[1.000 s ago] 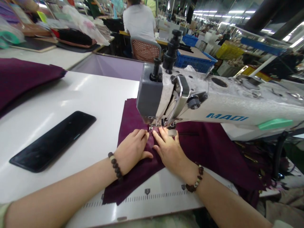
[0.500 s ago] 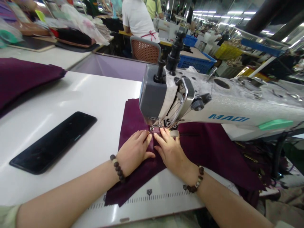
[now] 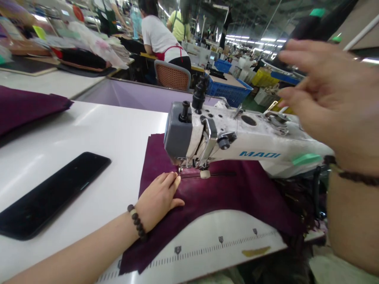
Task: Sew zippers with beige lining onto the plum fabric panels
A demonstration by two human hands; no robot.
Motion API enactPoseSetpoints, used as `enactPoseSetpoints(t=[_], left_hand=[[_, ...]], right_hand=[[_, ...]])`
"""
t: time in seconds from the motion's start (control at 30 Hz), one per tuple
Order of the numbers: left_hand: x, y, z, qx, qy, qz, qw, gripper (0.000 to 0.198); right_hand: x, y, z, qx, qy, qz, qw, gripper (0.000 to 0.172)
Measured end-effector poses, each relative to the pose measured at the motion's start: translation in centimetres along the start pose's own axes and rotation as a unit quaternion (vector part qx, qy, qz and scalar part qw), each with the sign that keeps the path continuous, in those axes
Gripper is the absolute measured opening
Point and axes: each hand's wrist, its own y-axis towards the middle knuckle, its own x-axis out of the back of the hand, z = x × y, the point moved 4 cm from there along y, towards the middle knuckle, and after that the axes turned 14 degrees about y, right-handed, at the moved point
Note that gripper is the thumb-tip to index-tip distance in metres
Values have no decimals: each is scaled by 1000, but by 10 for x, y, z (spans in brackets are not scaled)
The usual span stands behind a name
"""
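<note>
A maroon fabric piece (image 3: 213, 193) lies under the needle area of a white and grey sewing machine (image 3: 233, 138). Dark parallel lines run across the cloth to the right of the presser foot (image 3: 180, 169). My left hand (image 3: 161, 197) rests flat on the fabric just left of and below the foot, thumb spread from the fingers. Raised at the upper right is my right hand (image 3: 328, 94), in the air in front of the machine's arm, fingers bent forward and thumb apart, with nothing seen between them.
A black phone (image 3: 56, 193) lies on the white table (image 3: 97, 130) at the left. More maroon fabric (image 3: 29, 106) is at the far left. A printed ruler scale runs along the front edge. Behind the machine are a chair (image 3: 173, 75), a blue crate (image 3: 227, 90) and a person in white (image 3: 160, 35).
My right hand has left the cloth and risen to the upper right. My left hand stays on the fabric beside the foot. The camera view has shifted, moving the machine left and down in frame.
</note>
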Motion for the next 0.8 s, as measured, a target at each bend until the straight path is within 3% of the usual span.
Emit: enactPoseSetpoints(t=[0.03,0.13,0.23,0.43,0.63,0.73,0.8], left_hand=[[0,0,0,1,2,1,1000,60],[1,0,0,4,8,1,1000,59],[1,0,0,1,13,1,1000,59],[0,-1,-1,-4,3,-2,1000,58],[-1,0,1,-3,-14,-24,1000,60],[-1,2,2,-7,-4,-25,1000,59],[-2,4,2,-10,5,-21,1000,60]], right_hand=[[-7,16,-4,45,-15,40,998,41],[-32,44,-25,55,-61,163,983,56],[-41,48,-37,52,-123,211,968,66],[-35,47,-33,89,-240,155,954,62],[-19,62,-33,45,-247,78,965,56],[-10,43,-23,23,-226,62,972,67],[-2,13,-7,-23,-181,-19,983,62]])
